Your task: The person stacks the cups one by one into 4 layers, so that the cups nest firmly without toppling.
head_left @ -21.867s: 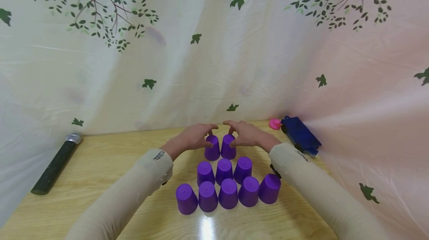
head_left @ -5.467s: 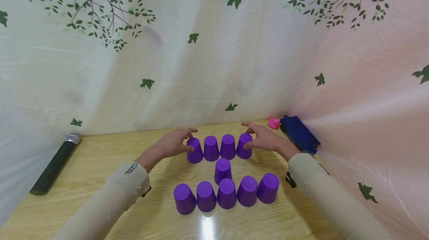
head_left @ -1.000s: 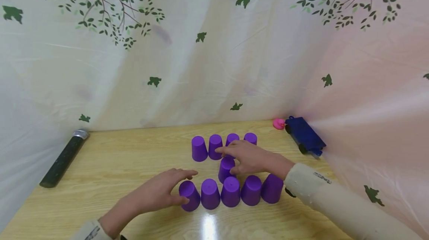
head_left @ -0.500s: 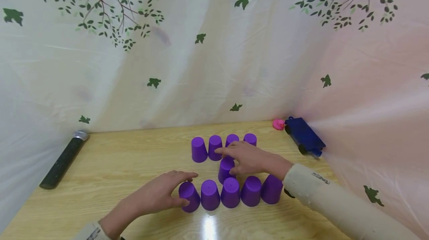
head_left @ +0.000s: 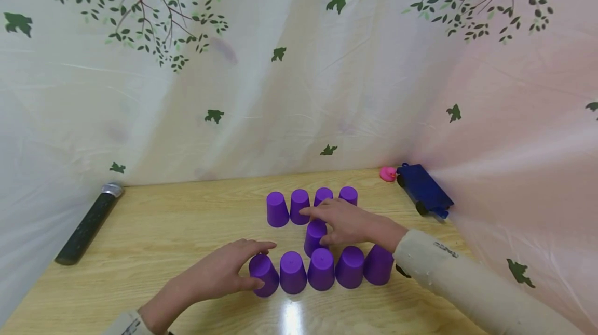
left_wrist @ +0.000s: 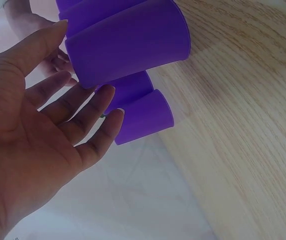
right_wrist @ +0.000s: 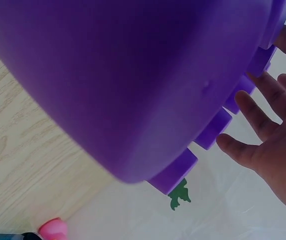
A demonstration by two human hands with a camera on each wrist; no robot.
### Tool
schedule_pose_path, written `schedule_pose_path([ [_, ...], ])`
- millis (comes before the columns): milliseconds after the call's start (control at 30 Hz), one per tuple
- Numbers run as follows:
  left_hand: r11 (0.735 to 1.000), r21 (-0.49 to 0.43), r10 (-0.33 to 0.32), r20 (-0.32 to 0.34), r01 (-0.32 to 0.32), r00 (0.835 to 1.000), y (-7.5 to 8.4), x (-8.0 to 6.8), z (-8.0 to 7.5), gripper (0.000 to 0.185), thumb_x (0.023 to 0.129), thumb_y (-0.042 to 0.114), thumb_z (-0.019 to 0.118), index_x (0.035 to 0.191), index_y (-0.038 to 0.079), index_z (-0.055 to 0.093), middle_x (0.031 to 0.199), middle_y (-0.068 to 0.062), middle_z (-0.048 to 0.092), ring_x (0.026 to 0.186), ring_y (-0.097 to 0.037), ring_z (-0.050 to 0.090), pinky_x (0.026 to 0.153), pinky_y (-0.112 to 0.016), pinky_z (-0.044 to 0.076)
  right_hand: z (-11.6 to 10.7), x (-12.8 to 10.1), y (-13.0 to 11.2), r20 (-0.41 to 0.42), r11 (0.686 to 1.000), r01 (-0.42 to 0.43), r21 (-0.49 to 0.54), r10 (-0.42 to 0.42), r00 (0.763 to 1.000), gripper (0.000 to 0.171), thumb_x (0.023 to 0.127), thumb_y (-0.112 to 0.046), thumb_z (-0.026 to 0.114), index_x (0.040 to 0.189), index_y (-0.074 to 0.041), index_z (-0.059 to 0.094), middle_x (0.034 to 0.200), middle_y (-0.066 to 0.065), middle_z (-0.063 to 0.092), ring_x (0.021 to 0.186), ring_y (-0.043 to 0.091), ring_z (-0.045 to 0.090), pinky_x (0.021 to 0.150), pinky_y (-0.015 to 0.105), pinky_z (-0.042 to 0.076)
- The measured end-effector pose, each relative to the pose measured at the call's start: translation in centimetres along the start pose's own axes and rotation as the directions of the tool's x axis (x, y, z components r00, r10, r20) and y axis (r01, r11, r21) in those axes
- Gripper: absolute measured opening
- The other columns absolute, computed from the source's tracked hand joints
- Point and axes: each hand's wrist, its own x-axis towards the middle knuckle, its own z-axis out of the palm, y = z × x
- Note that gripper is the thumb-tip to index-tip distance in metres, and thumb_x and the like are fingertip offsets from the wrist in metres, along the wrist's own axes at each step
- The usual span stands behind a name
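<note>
Your right hand covers part of the lone middle cup, thumb and fingers curved around it in a light grip; the back row's right cups are partly hidden behind it. Your left hand touches the front row's leftmost cup with relaxed, nearly straight fingers, grasping nothing. In the right wrist view one cup fills the frame, blurred. Since half a second ago, nothing on the tabletop has shifted.
</note>
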Motion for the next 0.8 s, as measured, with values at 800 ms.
schedule_pose_path([
  [800, 1.0, -0.011, -0.006, 0.005, 0.006, 1.0, 0.0, -0.1, 0.1, 0.064, 0.088, 0.037, 0.075, 0.145, 0.017, 0.052, 0.128, -0.003, 0.068, 0.119, -0.02, 0.062, 0.101, -0.043, 0.052, -2.0, -1.1, 0.8, -0.178, 0.996, 0.055, 0.073, -0.041, 0.983, 0.077, 0.085, -0.028, 0.077, 0.153, -0.018, 0.042, 0.122, -0.003, 0.066, 0.113, 0.021, 0.056, 0.094, 0.04, 0.049],
])
